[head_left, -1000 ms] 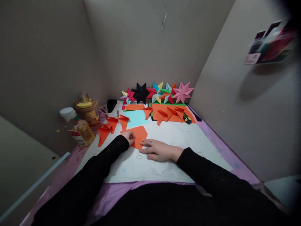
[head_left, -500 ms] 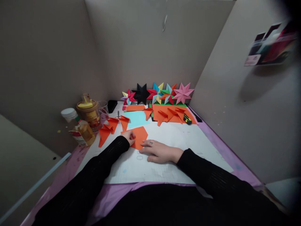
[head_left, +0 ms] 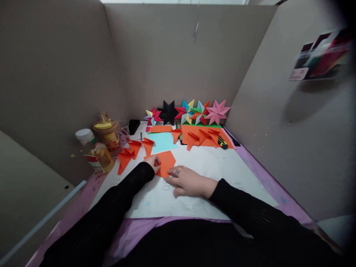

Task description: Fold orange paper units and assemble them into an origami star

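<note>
A folded sheet of orange paper [head_left: 167,159] lies on the white sheet in front of me, its right side coming to a blunt point. My left hand [head_left: 153,163] rests on its left part, fingers curled and closed on the paper. With fingers stretched out, my right hand [head_left: 189,181] lies nearly flat; its fingertips touch the paper's lower right edge. Up and to the left are several folded orange paper pieces [head_left: 125,157]. More folded orange pieces [head_left: 204,137] lie on flat orange sheets at the back.
Paper stars [head_left: 217,112] line the back wall. A yellow-and-black cutter knife [head_left: 223,143] sits at the back right, light blue paper [head_left: 162,142] at the back middle. A white-capped bottle [head_left: 98,155] and a brown tub [head_left: 107,135] stand at the left edge.
The view has tilted up slightly. Both hands stay at the orange paper; my right hand's thumb and fingers have shifted a little, and the paper looks the same.
</note>
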Action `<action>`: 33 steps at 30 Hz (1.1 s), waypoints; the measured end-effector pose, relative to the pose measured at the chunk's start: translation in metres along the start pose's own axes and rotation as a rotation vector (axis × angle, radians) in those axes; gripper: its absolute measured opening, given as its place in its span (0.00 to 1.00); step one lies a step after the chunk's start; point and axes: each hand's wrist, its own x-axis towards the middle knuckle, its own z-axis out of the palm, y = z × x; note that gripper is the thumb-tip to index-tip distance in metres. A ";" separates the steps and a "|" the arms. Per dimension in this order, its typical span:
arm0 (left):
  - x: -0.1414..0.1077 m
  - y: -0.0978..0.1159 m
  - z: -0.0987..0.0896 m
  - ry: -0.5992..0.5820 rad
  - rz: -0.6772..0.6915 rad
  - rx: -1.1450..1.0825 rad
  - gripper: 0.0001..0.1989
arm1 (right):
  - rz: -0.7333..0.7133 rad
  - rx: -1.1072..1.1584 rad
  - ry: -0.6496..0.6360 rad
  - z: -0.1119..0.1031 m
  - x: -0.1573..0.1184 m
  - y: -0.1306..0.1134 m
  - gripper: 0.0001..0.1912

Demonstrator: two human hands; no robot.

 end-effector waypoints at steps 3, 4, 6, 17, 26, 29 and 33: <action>-0.005 0.004 -0.011 0.107 0.054 0.149 0.10 | 0.023 0.012 -0.010 0.000 -0.001 0.001 0.31; -0.010 0.008 -0.014 0.140 0.080 0.200 0.13 | 0.024 0.016 -0.009 0.001 -0.002 0.001 0.31; -0.027 0.015 -0.016 0.150 0.230 0.271 0.19 | 0.018 0.019 -0.003 0.003 -0.002 0.002 0.32; -0.083 -0.008 -0.013 -0.284 0.261 0.508 0.39 | 0.009 0.029 -0.022 0.006 -0.001 0.002 0.33; -0.074 -0.005 -0.016 -0.184 0.217 0.511 0.31 | -0.002 0.061 -0.013 0.009 0.000 0.001 0.33; -0.080 0.000 -0.006 -0.234 0.344 0.444 0.32 | 0.004 0.071 -0.003 0.011 0.000 0.002 0.33; -0.079 0.002 -0.008 -0.278 0.260 0.471 0.34 | 0.007 0.072 -0.001 0.008 0.000 0.001 0.33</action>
